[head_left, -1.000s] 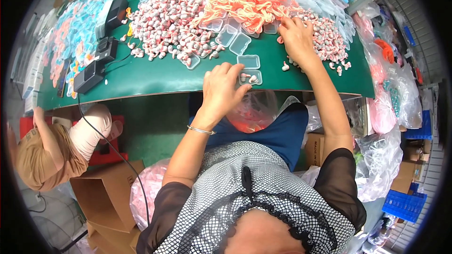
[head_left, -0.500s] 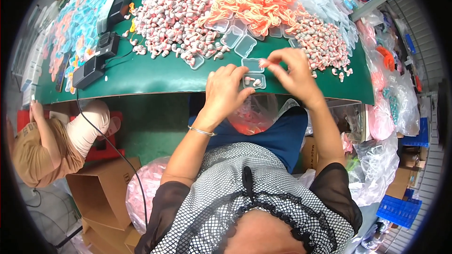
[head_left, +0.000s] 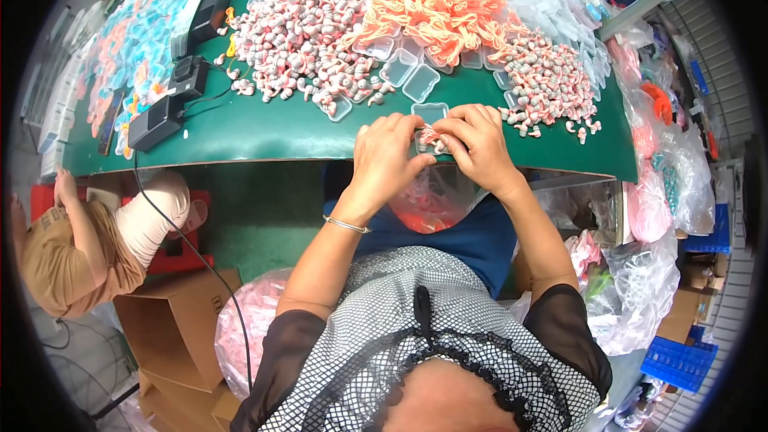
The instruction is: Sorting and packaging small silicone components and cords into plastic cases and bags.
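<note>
At the table's near edge a small clear plastic box point(head_left: 430, 109) lies with its lid folded open, away from me. My left hand point(head_left: 386, 154) steadies the box's left side, thumb at the near edge and fingers at the far one. My right hand point(head_left: 478, 148) is closed over the tray half, thumb and fingers pinching small pink-and-grey pieces point(head_left: 432, 141) that look like earplugs. The fingers partly hide the tray and what lies in it.
Beyond the hands are a large earplug pile point(head_left: 300, 36), an orange cord heap point(head_left: 440, 4), a smaller pile point(head_left: 548, 76) and open clear boxes point(head_left: 420, 82). Black devices point(head_left: 156, 122) with a cable stand left. Another person point(head_left: 72, 248) sits at far left; a carton point(head_left: 178, 328) stands below.
My right hand has come down and left from above the box's right side into its tray, bringing the pinched piece. My left hand stays at the box.
</note>
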The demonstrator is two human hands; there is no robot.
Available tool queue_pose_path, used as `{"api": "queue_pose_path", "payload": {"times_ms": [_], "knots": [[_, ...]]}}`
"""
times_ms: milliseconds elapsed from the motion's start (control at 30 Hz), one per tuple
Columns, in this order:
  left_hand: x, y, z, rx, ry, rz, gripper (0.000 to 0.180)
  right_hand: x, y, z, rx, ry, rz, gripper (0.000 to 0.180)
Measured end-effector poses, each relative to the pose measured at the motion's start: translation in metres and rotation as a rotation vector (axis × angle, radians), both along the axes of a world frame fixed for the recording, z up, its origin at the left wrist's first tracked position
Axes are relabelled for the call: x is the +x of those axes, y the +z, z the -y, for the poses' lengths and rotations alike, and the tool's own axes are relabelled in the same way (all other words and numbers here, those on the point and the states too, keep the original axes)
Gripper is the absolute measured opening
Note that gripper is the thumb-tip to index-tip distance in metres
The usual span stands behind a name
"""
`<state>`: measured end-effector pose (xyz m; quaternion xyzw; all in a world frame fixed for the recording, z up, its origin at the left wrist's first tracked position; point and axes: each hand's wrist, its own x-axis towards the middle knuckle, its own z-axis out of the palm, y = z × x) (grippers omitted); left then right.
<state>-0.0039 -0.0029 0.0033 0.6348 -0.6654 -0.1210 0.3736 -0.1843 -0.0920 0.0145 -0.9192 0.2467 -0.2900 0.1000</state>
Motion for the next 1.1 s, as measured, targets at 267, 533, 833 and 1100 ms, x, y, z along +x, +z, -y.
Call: {"api": "queue_pose_path", "payload": {"times_ms": [267,533,833,1100], "knots": [[0.000,-0.002,0.001,-0.007,0.002,0.004,0.047,0.002,0.000,0.000,0.002,0.043,-0.007,0.013],[0.001,-0.007,0.001,-0.056,-0.010,0.006,0.047,-0.004,0.000,-0.004,0.027,0.032,-0.010,0.011],[0.001,-0.007,0.002,-0.063,-0.009,0.035,0.047,0.010,-0.002,0.025,-0.068,-0.085,-0.044,0.020],[0.000,-0.006,-0.003,-0.088,-0.003,0.043,0.052,-0.010,0.004,0.012,0.266,0.205,0.077,0.027]]}}
